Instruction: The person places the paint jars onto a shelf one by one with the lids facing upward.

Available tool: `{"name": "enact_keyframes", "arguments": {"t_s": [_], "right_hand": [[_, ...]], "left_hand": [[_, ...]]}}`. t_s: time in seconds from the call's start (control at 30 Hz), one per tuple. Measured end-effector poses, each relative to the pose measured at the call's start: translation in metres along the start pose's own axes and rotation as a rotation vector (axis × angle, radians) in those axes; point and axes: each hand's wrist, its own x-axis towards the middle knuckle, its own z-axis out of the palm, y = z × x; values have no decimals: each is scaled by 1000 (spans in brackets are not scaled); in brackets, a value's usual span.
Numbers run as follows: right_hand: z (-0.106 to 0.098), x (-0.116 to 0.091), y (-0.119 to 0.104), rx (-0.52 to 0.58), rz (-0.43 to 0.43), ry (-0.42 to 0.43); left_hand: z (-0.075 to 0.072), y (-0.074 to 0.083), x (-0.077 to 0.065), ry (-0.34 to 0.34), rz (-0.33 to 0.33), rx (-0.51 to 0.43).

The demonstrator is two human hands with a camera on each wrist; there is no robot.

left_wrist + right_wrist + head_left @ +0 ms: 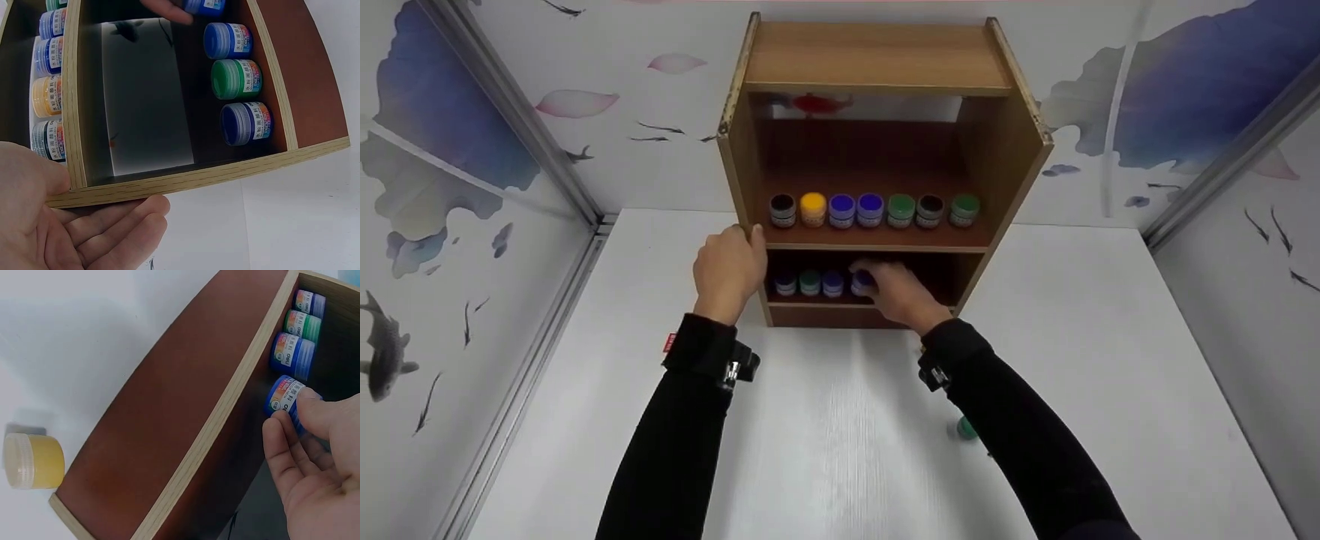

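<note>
A small wooden shelf unit [877, 56] stands on the white table. My left hand [727, 266] grips its left side panel [169, 184], thumb at the front edge and fingers along the outside. Inside the lower compartment, my right hand [900, 292] holds a blue paint jar [284, 395] between thumb and fingers. Beside that jar, to its left in the head view, stand another blue jar [832, 283], a green jar [810, 283] and a dark blue jar [785, 283]. My right fingers cover part of the held jar.
On the upper shelf, several paint jars stand in a row, among them a yellow jar [813, 209] and a green jar [964, 211]. A yellow jar [35, 461] lies on the table by the unit's base. Near my right sleeve is another green-topped jar [966, 428].
</note>
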Motion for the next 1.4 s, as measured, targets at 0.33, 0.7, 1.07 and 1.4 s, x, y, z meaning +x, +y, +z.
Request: {"name": "enact_keyframes", "arguments": {"t_s": [0.33, 0.7, 1.07, 1.4], "right_hand": [[2, 1, 0, -45, 17, 23], [4, -2, -1, -61, 57, -5], [6, -4, 3, -41, 59, 14], [-2, -28, 15, -14, 27, 24]], "left_hand": [[0, 3, -3, 11, 18, -14], [0, 5, -5, 24, 42, -17], [2, 4, -5, 15, 35, -9], [2, -2, 0, 18, 22, -7]]}}
